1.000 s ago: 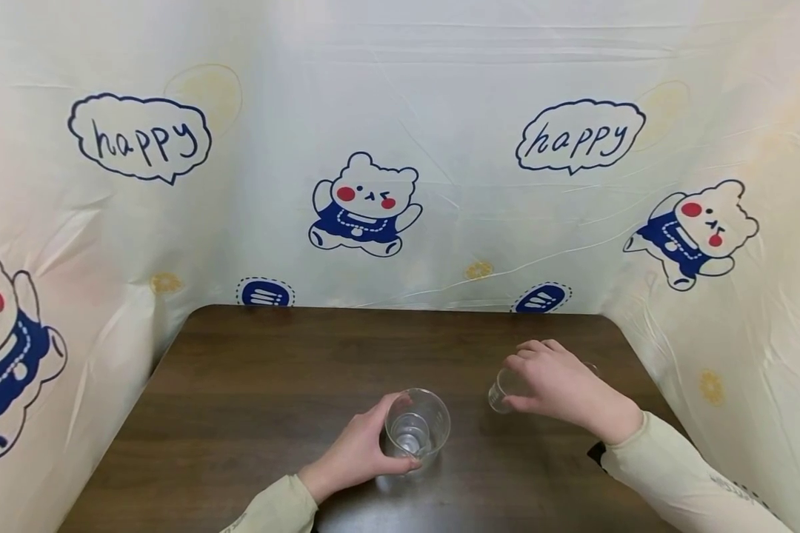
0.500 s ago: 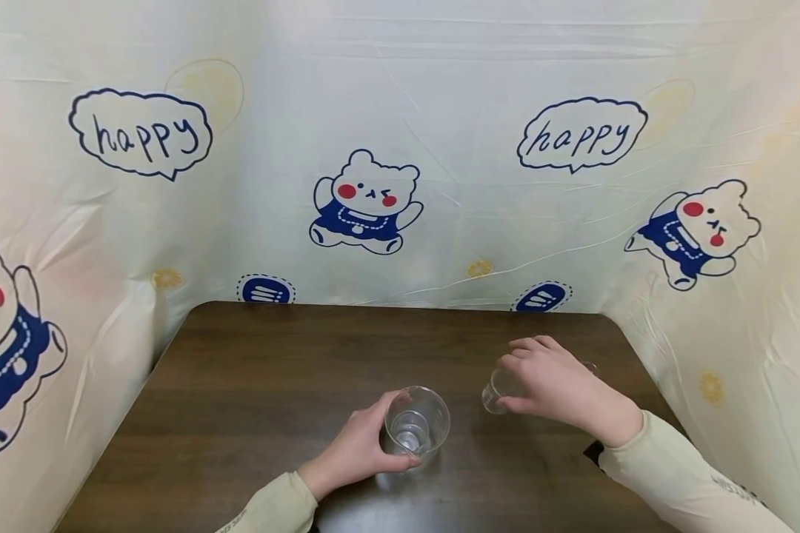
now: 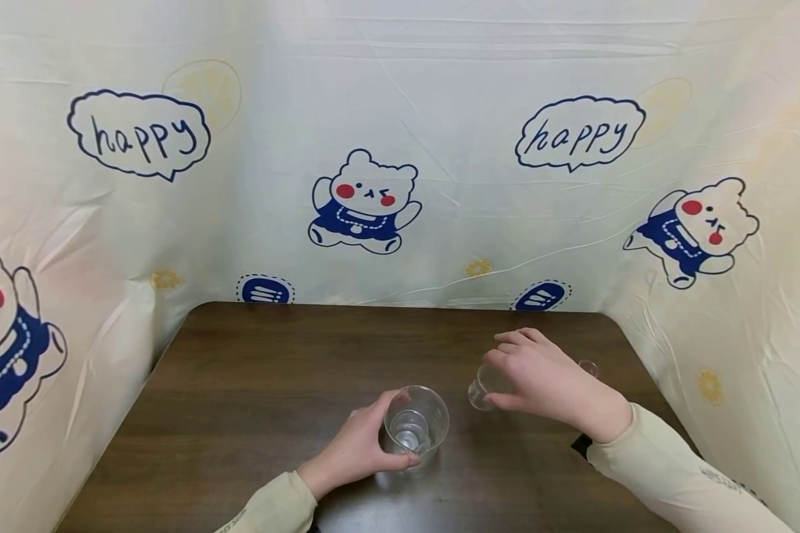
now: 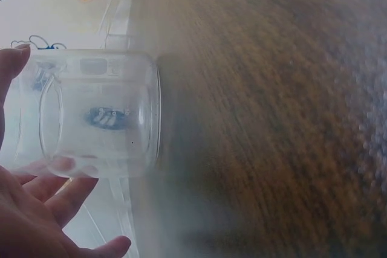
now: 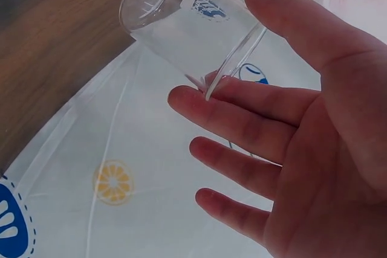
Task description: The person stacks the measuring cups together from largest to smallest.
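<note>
Near the table's middle front, a large clear beaker (image 3: 433, 426) stands upright on the wood. My left hand (image 3: 363, 448) grips its left side, thumb in front and fingers behind. Inside it sits what looks like a smaller clear beaker (image 4: 51, 119), its rim visible through the wall. Further right, my right hand (image 3: 540, 381) pinches a small beaker (image 5: 181, 19) by its rim between thumb and fingers. That small beaker has printed markings and is tilted in the right wrist view. Much of it is hidden behind the hand in the head view.
Another small clear glass piece (image 3: 588, 367) lies beyond my right wrist, mostly hidden. The dark wooden table (image 3: 273, 363) has rounded far corners. A pale printed curtain (image 3: 467, 192) encloses it at the back and sides.
My right hand has moved left with the small beaker, closer to the large one. The glass piece behind the right wrist shows more. My left hand and the large beaker stay put.
</note>
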The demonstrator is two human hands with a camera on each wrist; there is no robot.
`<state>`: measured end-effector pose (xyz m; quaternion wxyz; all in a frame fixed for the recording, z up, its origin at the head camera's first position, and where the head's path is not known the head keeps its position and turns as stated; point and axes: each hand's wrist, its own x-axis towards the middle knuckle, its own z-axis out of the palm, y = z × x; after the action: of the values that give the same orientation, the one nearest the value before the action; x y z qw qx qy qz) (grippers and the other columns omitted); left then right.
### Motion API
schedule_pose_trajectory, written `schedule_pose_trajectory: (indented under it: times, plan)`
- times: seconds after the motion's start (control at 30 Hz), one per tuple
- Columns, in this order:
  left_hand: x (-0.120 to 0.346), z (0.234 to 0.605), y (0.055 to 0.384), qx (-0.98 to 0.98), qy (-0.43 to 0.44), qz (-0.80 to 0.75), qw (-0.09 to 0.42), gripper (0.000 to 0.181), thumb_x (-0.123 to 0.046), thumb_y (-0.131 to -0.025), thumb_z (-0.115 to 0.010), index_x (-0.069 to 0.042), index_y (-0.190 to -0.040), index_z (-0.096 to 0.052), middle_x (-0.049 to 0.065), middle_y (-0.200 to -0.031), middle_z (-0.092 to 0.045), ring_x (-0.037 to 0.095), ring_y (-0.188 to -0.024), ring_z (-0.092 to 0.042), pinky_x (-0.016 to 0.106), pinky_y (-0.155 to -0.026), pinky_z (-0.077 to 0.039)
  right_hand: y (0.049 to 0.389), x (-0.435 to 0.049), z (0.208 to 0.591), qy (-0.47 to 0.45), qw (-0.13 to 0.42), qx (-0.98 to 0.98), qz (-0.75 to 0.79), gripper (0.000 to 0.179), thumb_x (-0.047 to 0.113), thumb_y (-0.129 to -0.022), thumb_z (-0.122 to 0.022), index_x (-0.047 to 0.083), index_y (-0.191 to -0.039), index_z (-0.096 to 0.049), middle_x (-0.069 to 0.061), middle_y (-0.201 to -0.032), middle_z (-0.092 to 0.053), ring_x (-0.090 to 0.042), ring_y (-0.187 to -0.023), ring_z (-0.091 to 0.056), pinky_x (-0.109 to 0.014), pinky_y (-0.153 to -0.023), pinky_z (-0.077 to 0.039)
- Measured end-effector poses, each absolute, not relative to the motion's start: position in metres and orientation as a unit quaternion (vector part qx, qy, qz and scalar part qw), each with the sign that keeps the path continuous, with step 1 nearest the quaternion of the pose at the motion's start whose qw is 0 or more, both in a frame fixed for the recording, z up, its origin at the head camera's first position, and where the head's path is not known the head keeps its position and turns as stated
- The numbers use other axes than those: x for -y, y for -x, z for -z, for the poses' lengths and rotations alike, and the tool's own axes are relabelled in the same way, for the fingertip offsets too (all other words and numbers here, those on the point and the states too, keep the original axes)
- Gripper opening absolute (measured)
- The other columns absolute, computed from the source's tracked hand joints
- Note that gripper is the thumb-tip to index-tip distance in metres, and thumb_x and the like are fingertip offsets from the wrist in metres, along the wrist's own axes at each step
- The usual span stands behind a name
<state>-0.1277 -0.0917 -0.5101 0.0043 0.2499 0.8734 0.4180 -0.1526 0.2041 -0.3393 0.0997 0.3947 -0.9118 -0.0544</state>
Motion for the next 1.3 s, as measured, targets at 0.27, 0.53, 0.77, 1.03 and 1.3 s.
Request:
schedule_pose_trajectory:
  times: [0.27, 0.53, 0.77, 1.03, 1.3]
  plan:
    - [0.09, 0.509, 0.128, -0.875, -0.253, -0.412, 0.0, 0.087, -0.05, -0.072, -0.093, -0.017, -0.142, -0.053, -0.004, -0.135, -0.066, 0.014, -0.114, -0.065, 0.044, -0.099, -0.052, 0.153, -0.197, 0.333, -0.405, 0.095, 0.908, 0.052, 0.036, 0.042, -0.081, -0.086, 0.014, -0.097, -0.071, 0.003, -0.096, -0.076, -0.034, -0.121, -0.065, -0.053, -0.103, -0.046]
    - [0.09, 0.51, 0.129, -0.874, -0.252, -0.415, 0.002, 0.087, -0.051, -0.072, -0.092, -0.017, -0.142, -0.053, -0.004, -0.136, -0.066, 0.015, -0.116, -0.065, 0.047, -0.1, -0.051, 0.154, -0.189, 0.327, -0.427, 0.105, 0.897, 0.05, 0.036, 0.042, -0.082, -0.086, 0.013, -0.097, -0.071, 0.002, -0.094, -0.076, -0.034, -0.121, -0.065, -0.054, -0.103, -0.046]
    - [0.09, 0.513, 0.13, -0.869, -0.253, -0.424, 0.003, 0.086, -0.052, -0.073, -0.092, -0.019, -0.141, -0.052, -0.004, -0.136, -0.066, 0.014, -0.115, -0.065, 0.038, -0.098, -0.053, 0.155, -0.179, 0.321, -0.439, 0.11, 0.89, 0.055, 0.037, 0.044, -0.081, -0.086, 0.014, -0.093, -0.069, 0.003, -0.09, -0.075, -0.032, -0.122, -0.065, -0.054, -0.105, -0.045]
    - [0.091, 0.514, 0.131, -0.871, -0.255, -0.421, 0.002, 0.086, -0.054, -0.074, -0.091, -0.02, -0.142, -0.052, -0.005, -0.133, -0.067, 0.013, -0.112, -0.066, 0.036, -0.095, -0.054, 0.155, -0.169, 0.318, -0.444, 0.11, 0.887, 0.059, 0.039, 0.045, -0.08, -0.087, 0.014, -0.095, -0.07, 0.002, -0.093, -0.076, -0.032, -0.123, -0.064, -0.055, -0.106, -0.045]
    - [0.091, 0.514, 0.131, -0.868, -0.26, -0.423, -0.003, 0.083, -0.05, -0.074, -0.092, -0.02, -0.141, -0.052, -0.006, -0.133, -0.067, 0.012, -0.111, -0.066, 0.036, -0.095, -0.054, 0.156, -0.159, 0.317, -0.451, 0.107, 0.884, 0.064, 0.042, 0.048, -0.079, -0.088, 0.014, -0.096, -0.071, 0.002, -0.094, -0.076, -0.031, -0.125, -0.063, -0.055, -0.108, -0.044]
